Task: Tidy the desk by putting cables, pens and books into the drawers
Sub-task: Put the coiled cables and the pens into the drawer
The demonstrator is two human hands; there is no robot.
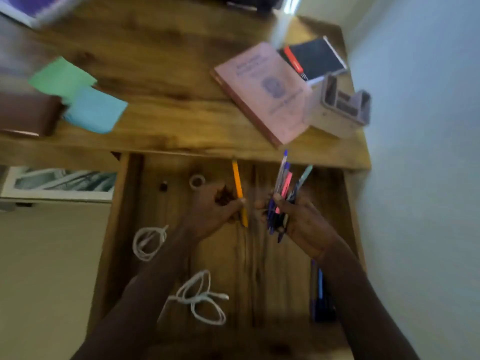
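Above the open drawer (280, 281), both hands side by side, near each other but apart. Left hand (213, 214) clenched round a yellow pen (238, 185), far end aimed toward the table (161, 74). Right hand (306, 227) grasping a bunch of pens (284, 188), blue, pink and teal, fanned out beyond the fingers.

Nearer than the left hand, on the drawer floor, two coiled white cables: one (149, 242) left of the left wrist, the other (200, 297) beside the left forearm. Alongside the right forearm, by the drawer's right wall, loose pens (318, 289). Just beyond the left hand, a small tape roll (197, 181).

Past the right hand, on the table, a pink book (262, 92), a black notebook (314, 58) behind it, a grey organiser (342, 107) to its right. Far left of the left hand, green (62, 76) and blue (94, 110) note pads.
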